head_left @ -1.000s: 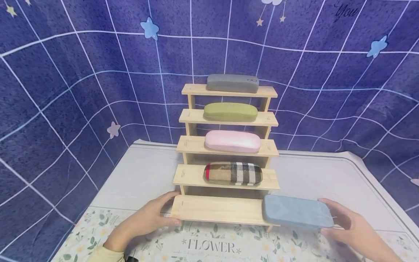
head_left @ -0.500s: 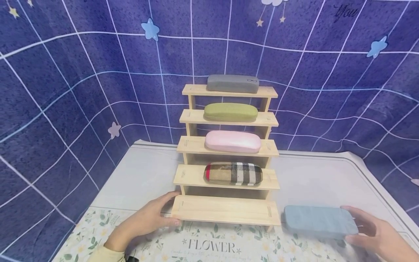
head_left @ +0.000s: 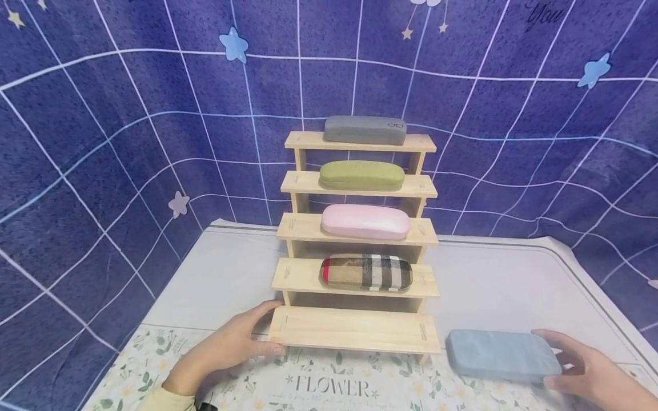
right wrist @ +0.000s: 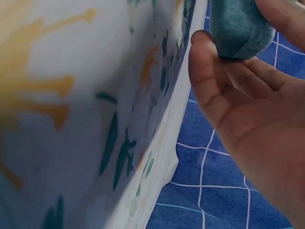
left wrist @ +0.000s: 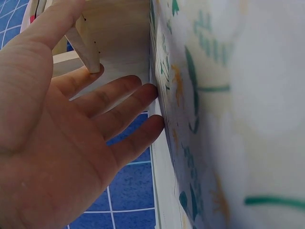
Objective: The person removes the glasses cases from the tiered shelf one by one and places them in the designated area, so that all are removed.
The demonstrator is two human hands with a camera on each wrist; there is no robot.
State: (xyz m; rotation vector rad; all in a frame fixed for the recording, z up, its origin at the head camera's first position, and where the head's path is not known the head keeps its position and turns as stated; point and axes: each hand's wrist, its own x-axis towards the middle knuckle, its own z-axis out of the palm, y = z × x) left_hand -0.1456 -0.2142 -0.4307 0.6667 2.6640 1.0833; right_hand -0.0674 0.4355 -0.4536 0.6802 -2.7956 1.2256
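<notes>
At the lower right of the head view, the right hand (head_left: 586, 368) is gripping the blue case (head_left: 501, 355) by its right end. The thumb is pressing the near side and the fingers are reaching round the far side, so the case is sitting between them, most of its length pointing out toward the rack (head_left: 354, 329). In the right wrist view its end is showing at the upper right, between thumb and fingers. Whether it is touching the table (head_left: 493, 274) is hard to tell.

At the lower left, the left hand (head_left: 228, 345) is spanning the left end of the bottom step, thumb in front, forefinger behind; in its wrist view the fingers are spreading apart, fairly straight.

Up the middle of the frame, the plaid case (head_left: 366, 272), pink case (head_left: 365, 221), green case (head_left: 362, 174) and grey case (head_left: 365, 130) are resting one to a step.

A second ago the blue case was overlapping the bottom step's right end; now it is staying apart, farther right and lower. The left hand is keeping its place.
</notes>
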